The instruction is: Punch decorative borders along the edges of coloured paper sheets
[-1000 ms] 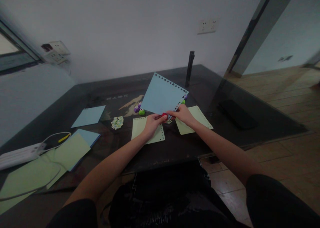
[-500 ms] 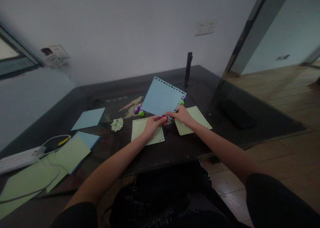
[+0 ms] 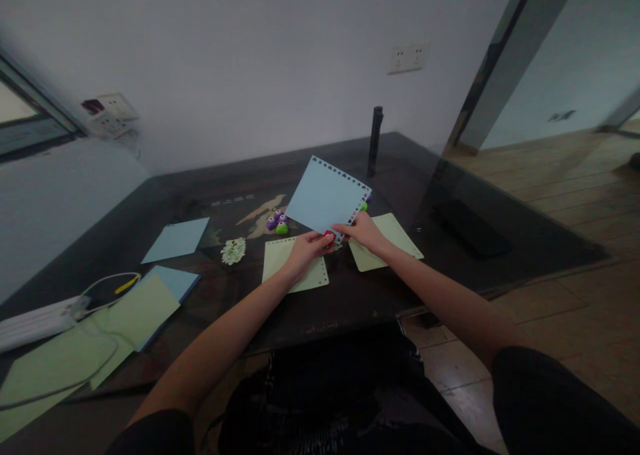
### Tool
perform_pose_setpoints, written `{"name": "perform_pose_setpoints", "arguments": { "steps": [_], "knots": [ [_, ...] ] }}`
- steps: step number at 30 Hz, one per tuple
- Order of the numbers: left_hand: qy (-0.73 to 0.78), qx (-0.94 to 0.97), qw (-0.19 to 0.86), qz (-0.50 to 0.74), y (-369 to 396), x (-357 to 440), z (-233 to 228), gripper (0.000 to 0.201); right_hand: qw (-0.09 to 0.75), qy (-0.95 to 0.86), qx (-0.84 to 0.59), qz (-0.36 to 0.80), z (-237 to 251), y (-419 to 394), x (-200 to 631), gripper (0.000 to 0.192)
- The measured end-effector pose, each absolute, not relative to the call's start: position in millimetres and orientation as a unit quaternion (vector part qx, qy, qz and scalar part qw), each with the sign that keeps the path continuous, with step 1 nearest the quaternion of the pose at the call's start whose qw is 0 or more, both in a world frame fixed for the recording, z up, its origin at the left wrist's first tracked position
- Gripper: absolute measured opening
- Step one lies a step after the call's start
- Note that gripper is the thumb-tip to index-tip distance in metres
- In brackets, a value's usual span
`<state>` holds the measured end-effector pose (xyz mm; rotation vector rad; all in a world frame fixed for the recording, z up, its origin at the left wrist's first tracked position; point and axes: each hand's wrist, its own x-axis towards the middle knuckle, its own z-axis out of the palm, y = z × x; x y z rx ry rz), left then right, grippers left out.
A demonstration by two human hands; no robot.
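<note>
A blue sheet of paper [image 3: 325,195] is held up at a tilt over the table, with small holes punched along its far and right edges. My right hand [image 3: 367,233] pinches its near right edge. My left hand [image 3: 306,252] is closed around a small red craft punch [image 3: 329,236] at the sheet's near corner. Beneath my left hand lies a pale green sheet [image 3: 277,258] with punched edges, and another green sheet [image 3: 397,238] lies under my right hand. Purple and green punches [image 3: 278,222] stand left of the blue sheet; others are partly hidden behind it.
Paper cut-outs [image 3: 233,250] form a small pile. More blue paper [image 3: 177,238] and green sheets [image 3: 140,308] lie left, beside a white power strip [image 3: 43,322] with a cable. A black upright stand [image 3: 375,142] is at the back, a dark flat object [image 3: 470,227] at right.
Both hands keep their hold on the blue sheet and the red craft punch. The view has shifted very slightly; nothing else has visibly moved.
</note>
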<state>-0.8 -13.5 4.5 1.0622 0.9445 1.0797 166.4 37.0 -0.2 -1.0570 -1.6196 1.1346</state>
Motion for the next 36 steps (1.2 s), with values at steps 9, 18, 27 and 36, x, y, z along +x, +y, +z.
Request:
{"name": "perform_pose_setpoints", "arguments": {
  "steps": [9, 18, 27, 36],
  "knots": [
    [0.414, 0.459, 0.629, 0.472, -14, -4, 10, 0.037, 0.452, -0.629, -0.432, 0.462, 10, 31, 164, 0.028],
    [0.399, 0.46, 0.641, 0.468, -14, -5, 8, 0.037, 0.459, -0.625, -0.433, 0.459, 9, 30, 163, 0.028],
    [0.397, 0.435, 0.653, 0.475, -15, -3, 9, 0.031, 0.465, -0.632, -0.428, 0.449, 11, 28, 164, 0.028],
    [0.378, 0.418, 0.675, 0.477, -10, -3, 1, 0.031, 0.459, -0.636, -0.423, 0.453, 9, 29, 164, 0.027]
  ]
}}
